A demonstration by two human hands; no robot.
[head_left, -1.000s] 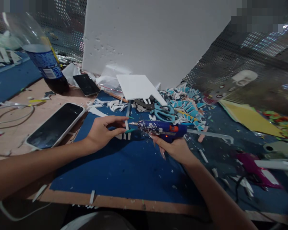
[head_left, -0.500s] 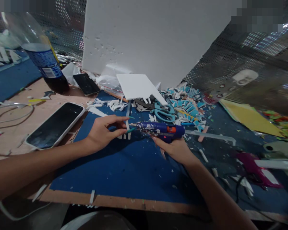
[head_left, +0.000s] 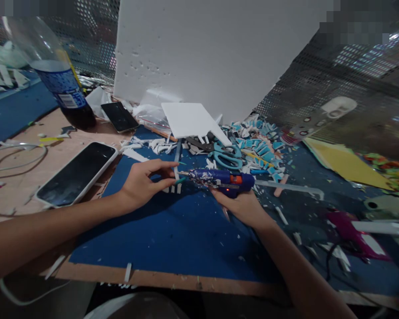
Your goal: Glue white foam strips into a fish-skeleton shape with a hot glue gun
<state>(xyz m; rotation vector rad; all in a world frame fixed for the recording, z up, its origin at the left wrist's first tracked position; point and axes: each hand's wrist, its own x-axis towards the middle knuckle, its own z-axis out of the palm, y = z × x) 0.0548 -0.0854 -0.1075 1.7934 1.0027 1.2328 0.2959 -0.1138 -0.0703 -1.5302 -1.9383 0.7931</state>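
My right hand (head_left: 241, 208) is wrapped round a blue glue gun (head_left: 216, 178) with a red light lit on its side. A long clear glue stick (head_left: 289, 187) juts out of its back end. Between the thumb and fingertips of my left hand (head_left: 146, 181) is a small white foam strip (head_left: 176, 173), pinched upright. The gun's nozzle meets or nearly meets this strip; I cannot tell which. Just below it, several short white strips (head_left: 173, 189) lie on the blue mat (head_left: 186, 235). A white foam board piece (head_left: 189, 119) rests beyond my hands, with narrow prongs at its near edge.
Teal-handled scissors (head_left: 228, 156) lie among white and blue foam scraps (head_left: 259, 141). At left are a phone (head_left: 78, 175), a second dark phone (head_left: 119, 116) and a cola bottle (head_left: 61, 88). A magenta glue gun (head_left: 355, 235) with a cord lies right. A large white board (head_left: 199, 53) stands behind.
The glue gun in my right hand has shifted very slightly to the left, its nozzle staying by the strip. My left hand keeps its pinch in nearly the same place.
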